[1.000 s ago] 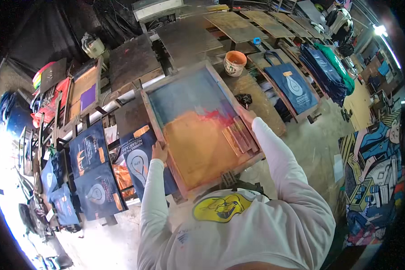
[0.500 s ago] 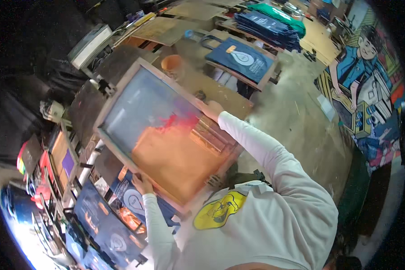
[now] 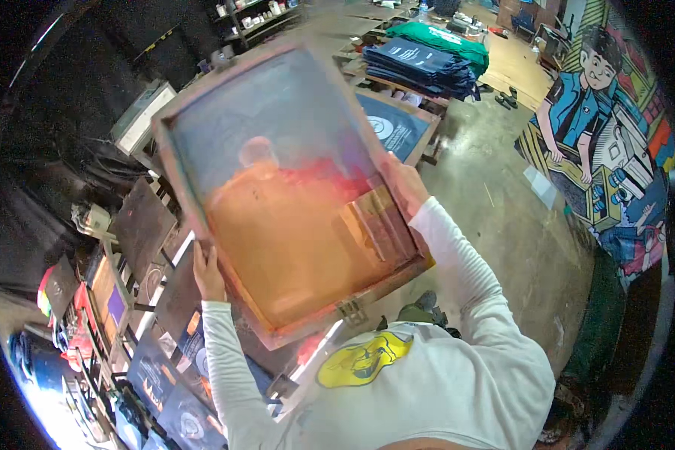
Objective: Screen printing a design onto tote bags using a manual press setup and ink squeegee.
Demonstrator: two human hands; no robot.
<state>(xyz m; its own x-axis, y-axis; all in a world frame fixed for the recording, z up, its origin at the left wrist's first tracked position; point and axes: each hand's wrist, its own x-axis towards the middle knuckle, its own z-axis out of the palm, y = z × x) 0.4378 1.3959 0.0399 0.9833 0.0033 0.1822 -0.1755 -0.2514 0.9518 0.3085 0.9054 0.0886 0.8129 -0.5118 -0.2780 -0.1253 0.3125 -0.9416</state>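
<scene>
I hold a wooden screen-printing frame (image 3: 277, 262) up in front of me, tilted. Its mesh is greyish at the far end and smeared with orange ink at the near end, with a red and purple patch between. My left hand (image 3: 209, 271) grips the left side rail. On the opposite rail, my right hand (image 3: 408, 186) is wrapped round the edge, its fingers partly hidden. Inside the frame, against the right rail, lies a squeegee (image 3: 388, 229) with orange ink beside it. A metal clamp (image 3: 351, 311) sits on the near rail.
Beyond the frame, a printed dark blue tote bag (image 3: 397, 129) lies on a board. Behind it rises a stack of dark blue bags (image 3: 420, 67) topped with green fabric (image 3: 442, 43). Print boards with dark bags (image 3: 191, 424) line the left. A painted mural (image 3: 585, 124) covers the right wall.
The frame has been raised and turned, so its long sides run more nearly straight ahead and it looks larger. Both hands moved with it, still on its side rails. The head view has shifted slightly.
</scene>
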